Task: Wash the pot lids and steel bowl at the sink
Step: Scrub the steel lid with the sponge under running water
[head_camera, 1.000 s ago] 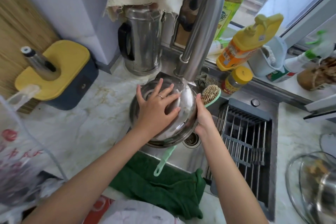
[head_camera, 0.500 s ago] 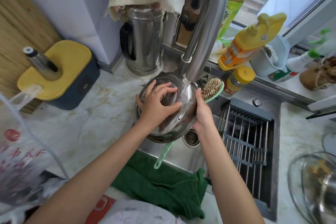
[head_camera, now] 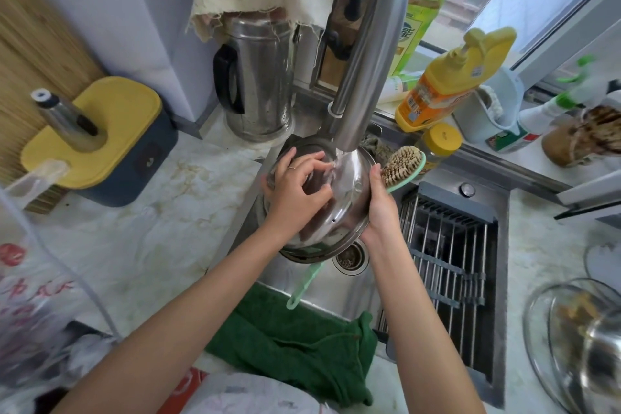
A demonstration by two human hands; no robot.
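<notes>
Nearest to the person, a green cloth [head_camera: 295, 346] hangs over the front edge of the sink [head_camera: 339, 299]. To the near left of the sink, a plastic bag [head_camera: 30, 296] slumps on the counter [head_camera: 161, 239]. On the counter right of the sink lies a glass lid [head_camera: 537, 319], with something of steel by it that is too blurred to name.

Both bare arms reach over the sink's front edge. The steel lid [head_camera: 349, 198] is held tilted above the sink's left half, dome towards the person, right under the tap [head_camera: 363, 60]. The left hand [head_camera: 295, 191] sits on the dome, its fingers curled with the tips against the steel. The right hand [head_camera: 379, 208] grips the lid's right rim, thumb pointing up along the edge and fingers hidden behind it.

A green-handled brush [head_camera: 401, 166] lies across the sink beneath the lid: the bristle head shows just beside the right thumb, and the handle end pokes out below the lid near the front edge. The drain [head_camera: 351, 257] shows just under the lid's lower rim. A rack [head_camera: 447, 255] fills the sink's right half.

Behind the sink stand a steel jug [head_camera: 258, 84], a knife block [head_camera: 342, 44], a yellow bottle [head_camera: 450, 84], a yellow-capped jar [head_camera: 438, 144] and a green bottle [head_camera: 420, 10]. Far left of the sink, a yellow-topped box [head_camera: 100, 141] carries a steel flask [head_camera: 67, 121].
</notes>
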